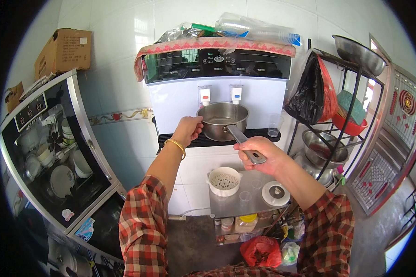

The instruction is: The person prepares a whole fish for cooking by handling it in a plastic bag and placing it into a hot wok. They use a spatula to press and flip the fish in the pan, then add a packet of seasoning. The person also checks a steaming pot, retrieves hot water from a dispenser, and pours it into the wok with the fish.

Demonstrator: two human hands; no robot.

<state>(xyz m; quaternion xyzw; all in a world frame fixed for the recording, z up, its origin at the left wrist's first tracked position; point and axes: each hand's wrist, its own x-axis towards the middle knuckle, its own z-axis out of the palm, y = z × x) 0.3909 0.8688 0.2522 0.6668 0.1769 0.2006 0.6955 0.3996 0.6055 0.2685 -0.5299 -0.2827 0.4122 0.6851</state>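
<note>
A stainless steel saucepan (219,131) rests on or just over the black drip tray (263,134) of a white water dispenser (175,104). My right hand (263,152) grips the end of its metal handle (237,134). With the fingers curled, my left hand (190,130) is at the pan's left rim; whether it pinches the rim is hard to see. The blue-marked tap (236,93) is above the pan's right side, and a thin stream of water seems to fall from it. The red-marked tap (205,95) is above the left side. A clear plastic cup (274,125) stands right of the pan.
Below is a metal cart (228,204) with a white steamer basket (224,181) and a white lid (276,193). At left stands a glass-door dish cabinet (59,155). A black rack (355,86) at right holds basins and bags. A red plastic bag (261,251) is on the floor.
</note>
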